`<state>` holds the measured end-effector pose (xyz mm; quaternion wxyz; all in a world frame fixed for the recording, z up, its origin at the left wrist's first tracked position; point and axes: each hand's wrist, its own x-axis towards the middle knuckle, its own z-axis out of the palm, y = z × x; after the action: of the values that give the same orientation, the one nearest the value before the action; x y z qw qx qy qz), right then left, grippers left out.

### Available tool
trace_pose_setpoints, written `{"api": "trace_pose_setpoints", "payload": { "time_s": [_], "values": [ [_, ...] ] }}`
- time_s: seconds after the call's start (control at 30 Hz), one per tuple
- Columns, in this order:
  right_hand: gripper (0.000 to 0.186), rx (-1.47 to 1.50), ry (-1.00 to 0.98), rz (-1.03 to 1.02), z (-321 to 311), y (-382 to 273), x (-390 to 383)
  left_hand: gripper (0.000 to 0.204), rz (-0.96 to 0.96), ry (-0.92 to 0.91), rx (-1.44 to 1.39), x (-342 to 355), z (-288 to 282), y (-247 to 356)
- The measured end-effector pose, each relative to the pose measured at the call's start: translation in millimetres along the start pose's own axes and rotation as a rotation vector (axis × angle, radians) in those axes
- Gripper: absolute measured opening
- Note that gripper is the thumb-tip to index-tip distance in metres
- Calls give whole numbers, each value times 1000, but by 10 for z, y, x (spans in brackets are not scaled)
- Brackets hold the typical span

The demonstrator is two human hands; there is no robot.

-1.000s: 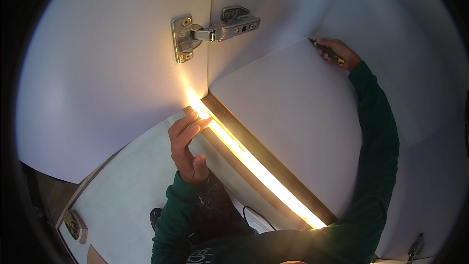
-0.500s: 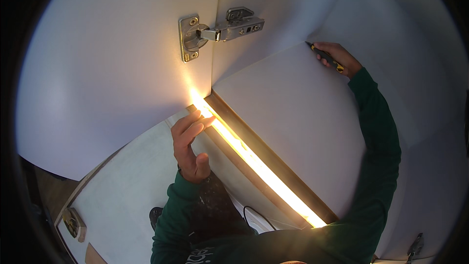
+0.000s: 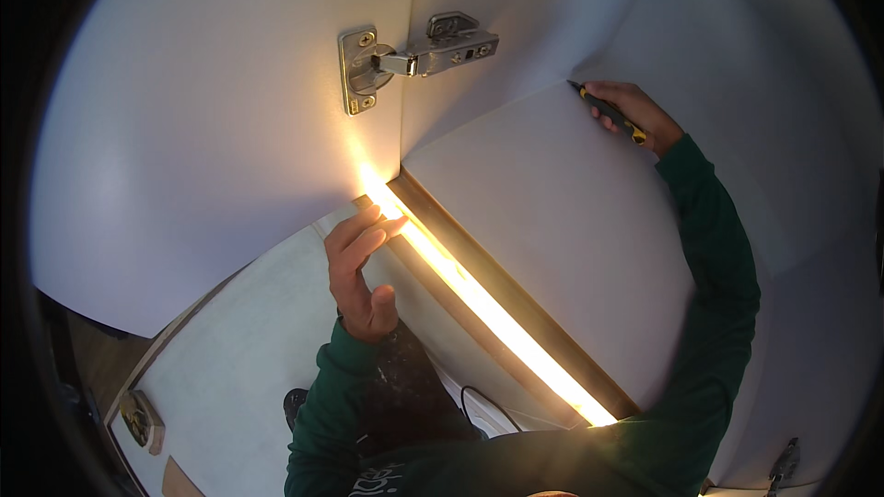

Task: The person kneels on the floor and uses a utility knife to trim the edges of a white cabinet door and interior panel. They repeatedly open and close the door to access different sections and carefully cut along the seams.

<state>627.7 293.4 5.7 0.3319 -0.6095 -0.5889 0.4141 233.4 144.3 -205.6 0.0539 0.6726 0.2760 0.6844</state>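
My right hand (image 3: pixel 637 114) is closed round a dark grey and yellow utility knife (image 3: pixel 611 114). The knife's tip meets the seam where the white cabinet panel (image 3: pixel 543 212) joins the side wall, near the back corner. On the left, my left hand (image 3: pixel 359 271) has its fingers stretched out and apart. Its fingertips rest at the upper end of a glowing light strip (image 3: pixel 479 299), which is set along the wooden front edge of the panel. Nothing is held in that hand.
Above my left hand, a metal hinge (image 3: pixel 396 63) joins the white door (image 3: pixel 203 129) to the side wall. A second hinge (image 3: pixel 783 465) is at the lower right. At lower left, a tape measure (image 3: pixel 140 419) lies on a pale surface. A black cable (image 3: pixel 483 396) curves below the strip.
My right hand and the utility knife have shifted slightly left along the seam. The left hand stays at the strip, almost unmoved.
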Motion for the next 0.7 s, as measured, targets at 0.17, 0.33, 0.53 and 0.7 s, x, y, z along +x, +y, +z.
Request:
{"api": "trace_pose_setpoints", "payload": {
  "time_s": [0.17, 0.33, 0.53, 0.7],
  "values": [
    [36, 18, -24, 12, 73, -144, -125, 60, -15, 5, -4, 67, -26, 63],
    [36, -7, -32, 3, 134, -239, -271, 60, -10, 14, 4, 92, -39, 132],
    [38, -13, -25, 4, 206, -321, -384, 60, -1, 7, -9, 130, -50, 177],
    [46, -39, -25, -7, 243, -365, -468, 60, -7, 9, -10, 145, -53, 227]
  ]
}}
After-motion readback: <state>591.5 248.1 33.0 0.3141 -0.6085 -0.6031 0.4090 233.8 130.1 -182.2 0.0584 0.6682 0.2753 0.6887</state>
